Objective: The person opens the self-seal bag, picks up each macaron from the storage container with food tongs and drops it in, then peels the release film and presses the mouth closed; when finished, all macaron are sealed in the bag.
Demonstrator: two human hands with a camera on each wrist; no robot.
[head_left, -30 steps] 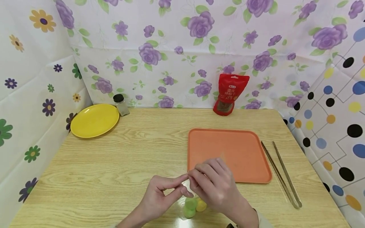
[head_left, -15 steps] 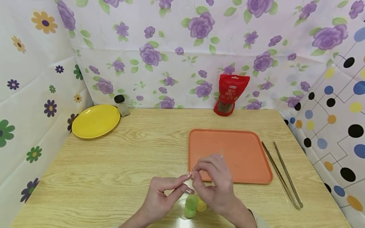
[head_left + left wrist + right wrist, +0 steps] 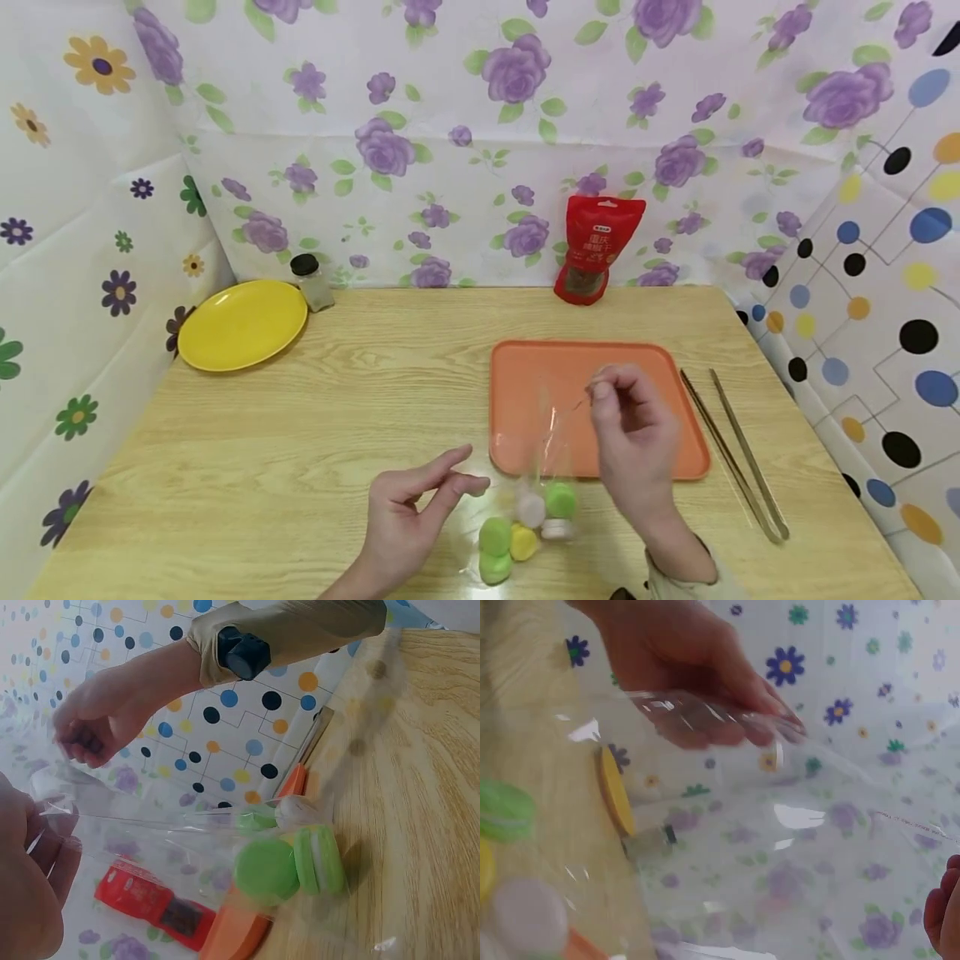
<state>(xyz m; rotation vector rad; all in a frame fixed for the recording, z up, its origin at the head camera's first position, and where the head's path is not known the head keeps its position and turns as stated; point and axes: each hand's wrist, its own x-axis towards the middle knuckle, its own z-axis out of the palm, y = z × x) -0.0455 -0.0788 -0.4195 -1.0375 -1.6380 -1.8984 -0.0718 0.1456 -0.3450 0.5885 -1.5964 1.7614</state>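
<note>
Round green macarons (image 3: 495, 548), a yellow macaron (image 3: 524, 542) and whitish macarons (image 3: 531, 508) lie at the table's front, inside a clear plastic bag (image 3: 551, 442). My left hand (image 3: 405, 517) pinches the bag's film between thumb and fingers; the left wrist view shows the film (image 3: 172, 836) stretching from that hand to the macarons. Higher and to the right, over an orange tray, my right hand (image 3: 637, 442) pinches a thin plastic strip with tiny reddish print (image 3: 919, 825). Whether this strip is still joined to the bag I cannot tell.
The orange tray (image 3: 517, 375) lies behind the macarons, with long metal tongs (image 3: 738, 467) along its right side. A red pouch (image 3: 600, 242) stands at the back. A yellow plate (image 3: 243, 325) and a black-capped jar (image 3: 313, 285) are at the far left.
My right hand has moved up and to the right, away from the left hand, with the strip in its fingers. More macarons show between the hands. The left hand has shifted slightly left.
</note>
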